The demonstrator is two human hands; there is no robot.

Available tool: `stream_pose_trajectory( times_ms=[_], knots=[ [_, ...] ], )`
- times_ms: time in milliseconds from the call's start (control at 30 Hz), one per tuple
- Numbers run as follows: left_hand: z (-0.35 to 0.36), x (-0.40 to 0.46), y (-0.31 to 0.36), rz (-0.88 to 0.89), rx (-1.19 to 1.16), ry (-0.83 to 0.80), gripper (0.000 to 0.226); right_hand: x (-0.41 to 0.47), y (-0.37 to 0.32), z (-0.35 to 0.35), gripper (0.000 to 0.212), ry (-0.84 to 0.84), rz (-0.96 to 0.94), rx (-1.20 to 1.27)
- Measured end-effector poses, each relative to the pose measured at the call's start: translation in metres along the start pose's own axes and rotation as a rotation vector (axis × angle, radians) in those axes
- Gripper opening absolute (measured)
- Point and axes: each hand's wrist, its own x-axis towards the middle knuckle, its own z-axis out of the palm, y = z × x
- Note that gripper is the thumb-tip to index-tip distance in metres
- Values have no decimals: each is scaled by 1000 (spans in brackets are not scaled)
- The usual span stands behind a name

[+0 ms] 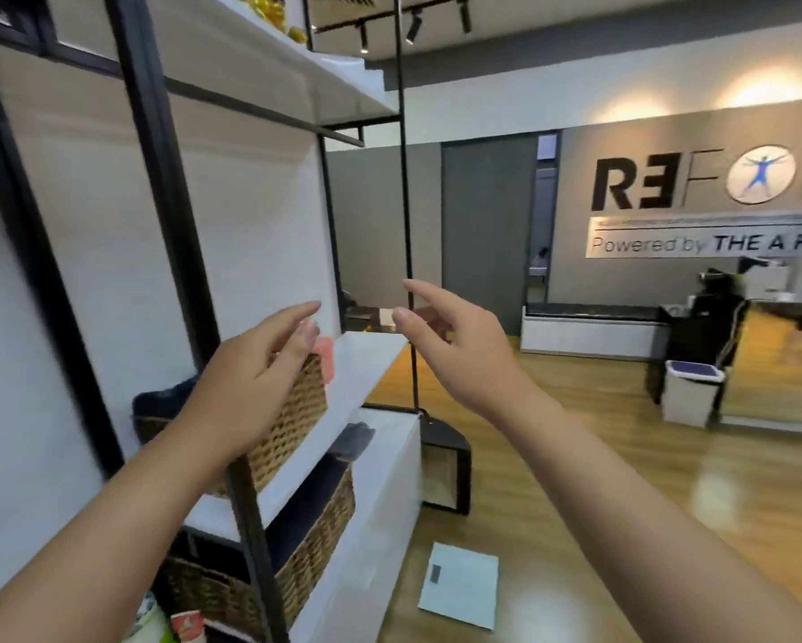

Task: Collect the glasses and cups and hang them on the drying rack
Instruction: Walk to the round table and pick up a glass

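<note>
A person's left hand, fingers loose and holding nothing, hovers at centre frame before a wicker basket on a white shelf, apparently mid-reach while turning. A second basket sits on the shelf below. Right of centre, the right hand is likewise unclenched and empty, raised over the wooden floor. No glasses, cups or drying rack can be seen; a paper cup, cut off at the lower left edge, is blurred.
</note>
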Motion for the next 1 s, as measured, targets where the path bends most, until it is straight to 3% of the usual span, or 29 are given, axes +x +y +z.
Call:
stream_pose_trajectory(
  times_ms=[433,600,1000],
  knots=[
    [296,168,76,230,-338,-331,51,9,189,-198,51,288,286,-259],
    [393,230,101,316,-430,-447,57,19,246,-263,60,425,360,-359],
    [620,346,160,610,-735,-787,48,20,344,-343,62,826,631,-647]
  ],
)
